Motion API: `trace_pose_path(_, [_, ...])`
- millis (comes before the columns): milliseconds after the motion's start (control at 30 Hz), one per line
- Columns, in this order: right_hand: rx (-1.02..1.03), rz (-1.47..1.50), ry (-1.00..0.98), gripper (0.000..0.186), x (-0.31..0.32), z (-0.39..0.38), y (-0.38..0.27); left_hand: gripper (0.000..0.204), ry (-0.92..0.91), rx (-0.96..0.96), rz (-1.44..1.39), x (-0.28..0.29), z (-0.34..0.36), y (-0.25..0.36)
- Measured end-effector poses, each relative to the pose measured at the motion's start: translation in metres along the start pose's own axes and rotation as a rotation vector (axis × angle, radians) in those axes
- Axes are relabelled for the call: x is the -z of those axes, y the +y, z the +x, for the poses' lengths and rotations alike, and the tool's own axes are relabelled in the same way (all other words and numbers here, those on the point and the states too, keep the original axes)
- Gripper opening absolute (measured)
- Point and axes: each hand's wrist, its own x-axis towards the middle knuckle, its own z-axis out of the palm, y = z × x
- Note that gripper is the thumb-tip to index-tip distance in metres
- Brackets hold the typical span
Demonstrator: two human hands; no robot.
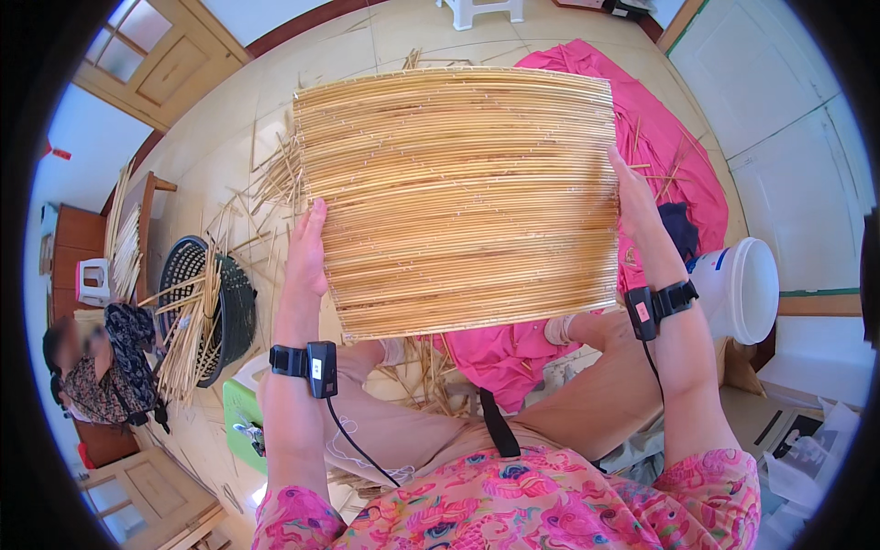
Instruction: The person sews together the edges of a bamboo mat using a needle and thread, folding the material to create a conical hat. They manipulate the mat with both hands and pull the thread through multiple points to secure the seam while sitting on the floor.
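A flat, nearly square mat of straw stalks [463, 202] is held up before me, its many golden stalks lying side by side and stitched together in rows. My left hand [308, 247] grips its left edge, with the thumb showing at the front. At the opposite edge my right hand [634, 197] holds the mat in the same way. The fingers of both hands are mostly hidden behind it. Below and behind the mat, a bright pink cloth [500, 367] lies between my legs, with loose straw beside it.
A dark basket [240, 316] full of straw stalks stands on the left, near a seated person [101, 371]. To the right is a white bucket [747, 289]. A green stool [240, 426] sits by my left leg. Cut stalks [280, 174] litter the floor. A white stool [481, 11] stands far ahead.
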Motion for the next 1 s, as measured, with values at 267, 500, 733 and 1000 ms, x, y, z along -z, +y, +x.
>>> trace_pose_path(267, [0.079,-0.069,0.058,0.052,-0.001,-0.003,0.01,0.045,-0.059,0.06,-0.124,-0.002,-0.001,0.008])
trace_pose_path(500, [0.28,-0.192,0.106,0.046,-0.006,-0.007,0.017,0.045,-0.048,-0.006,-0.044,-0.006,-0.004,0.008])
trace_pose_path(733, [0.301,-0.194,0.094,0.045,-0.009,-0.009,0.018,0.046,-0.071,0.045,-0.088,0.003,0.003,0.002])
trace_pose_path(1000, [0.141,-0.069,0.121,0.065,0.002,-0.003,0.014,0.067,0.048,0.045,-0.071,-0.023,-0.002,0.014])
